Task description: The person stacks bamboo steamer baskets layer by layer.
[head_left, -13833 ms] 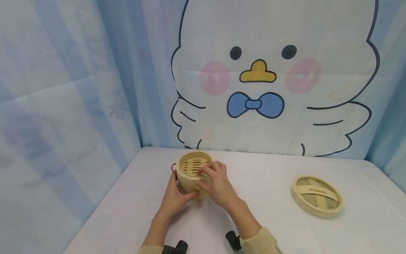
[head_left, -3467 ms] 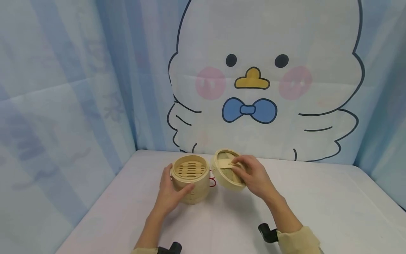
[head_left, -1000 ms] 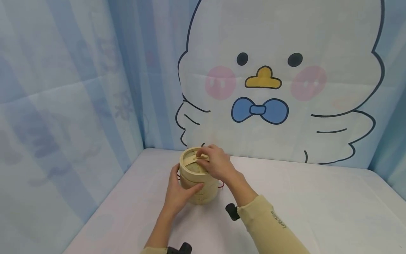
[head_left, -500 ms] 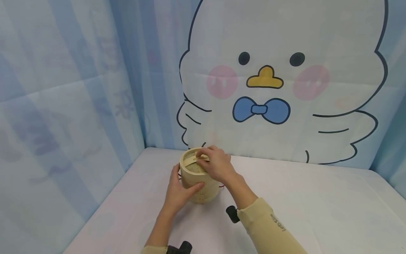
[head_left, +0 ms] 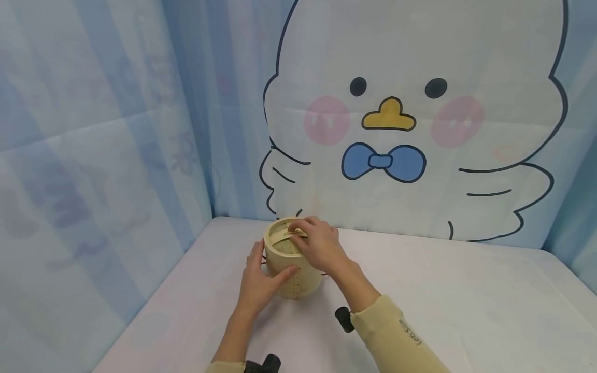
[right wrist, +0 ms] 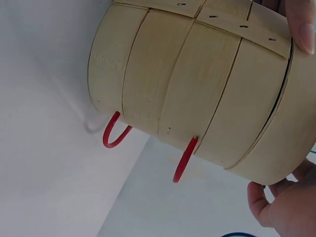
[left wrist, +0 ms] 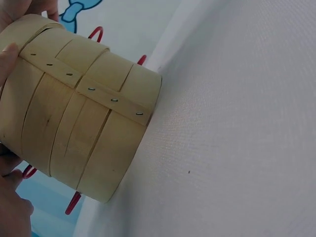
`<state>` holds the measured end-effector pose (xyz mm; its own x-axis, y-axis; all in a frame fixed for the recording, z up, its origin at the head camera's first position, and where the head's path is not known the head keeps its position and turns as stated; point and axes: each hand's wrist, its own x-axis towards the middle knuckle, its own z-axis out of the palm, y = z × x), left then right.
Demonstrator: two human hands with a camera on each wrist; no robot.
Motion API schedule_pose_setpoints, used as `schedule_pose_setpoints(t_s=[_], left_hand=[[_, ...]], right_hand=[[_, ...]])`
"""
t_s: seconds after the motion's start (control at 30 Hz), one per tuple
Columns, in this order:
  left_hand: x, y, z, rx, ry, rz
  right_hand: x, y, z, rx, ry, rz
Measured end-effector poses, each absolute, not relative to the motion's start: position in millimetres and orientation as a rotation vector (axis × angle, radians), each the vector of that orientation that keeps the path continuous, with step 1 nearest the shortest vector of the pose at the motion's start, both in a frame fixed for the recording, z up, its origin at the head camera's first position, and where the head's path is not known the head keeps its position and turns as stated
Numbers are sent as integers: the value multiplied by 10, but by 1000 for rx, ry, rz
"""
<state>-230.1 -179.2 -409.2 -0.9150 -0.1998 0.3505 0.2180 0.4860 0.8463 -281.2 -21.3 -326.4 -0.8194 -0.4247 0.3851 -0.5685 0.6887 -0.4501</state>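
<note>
A round two-tier bamboo steamer [head_left: 303, 277] stands upright on the table in the head view, its lid [head_left: 281, 249] seated on top. My left hand [head_left: 258, 282] grips the steamer's left side, thumb across the front and fingers round the back. From the right, my right hand [head_left: 322, 244] reaches over the rim and pinches the strap handle on the lid. Stapled seams [left wrist: 91, 89] line up down the side in the left wrist view. Red loops [right wrist: 184, 160] stick out of the wall in the right wrist view, and a thin dark line runs under the lid's edge.
A white cloth covers the table [head_left: 434, 305]. Behind it hangs a curtain [head_left: 387, 197] printed with a cartoon bird, and a blue striped curtain [head_left: 116, 155] closes off the left side. Black wrist cameras [head_left: 344, 318] sit on both forearms.
The lid lay at the table's right, was carried over by the right hand, and now tops the steamer. In the last second the steamer has turned slightly, bringing its seam to the front.
</note>
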Motion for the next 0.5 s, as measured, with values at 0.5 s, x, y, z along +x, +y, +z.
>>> schedule_pose_setpoints(t_s=[0.5], left_hand=[[-2347,-1800,-4131,-40,-2295,-1464]], right_hand=[[-2732,-12,-3306,839,-2482,1017]])
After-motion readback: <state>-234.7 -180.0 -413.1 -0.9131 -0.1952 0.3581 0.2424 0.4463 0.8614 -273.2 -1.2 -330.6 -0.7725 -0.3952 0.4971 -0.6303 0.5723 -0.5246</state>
